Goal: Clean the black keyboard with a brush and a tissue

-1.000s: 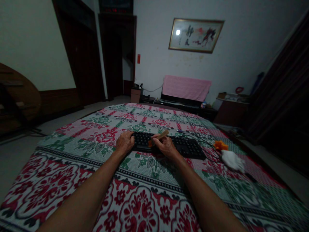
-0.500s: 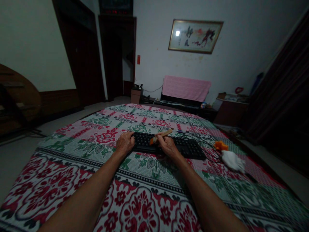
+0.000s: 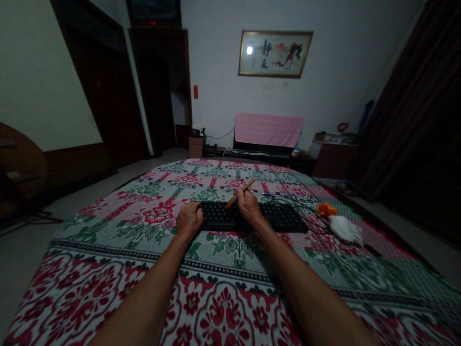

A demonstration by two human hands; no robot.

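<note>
A black keyboard [image 3: 219,218] lies across the patterned cloth in front of me. My left hand [image 3: 189,218] is closed on its left end, with the fingertips at the edge of the keys. My right hand [image 3: 248,205] is above the middle of the keyboard, its fingers wrapped round a flat brush [image 3: 230,201] with a pale wooden handle. The brush tilts, its orange-brown bristles pointing down at the keys and its handle rising to the upper right. Part of the keyboard's middle is hidden behind my right hand.
Right of the keyboard lie an orange object [image 3: 327,209], a crumpled white cloth [image 3: 345,229] and a dark cable [image 3: 313,206]. A floral cloth [image 3: 144,259] covers the bed-like surface. Beyond it, a pink towel [image 3: 268,129] hangs over a dark panel by the wall.
The brush has turned in my right hand: its handle now stands steeper, its bristles show edge-on. My left hand stays at the keyboard's end. The view has shifted slightly right.
</note>
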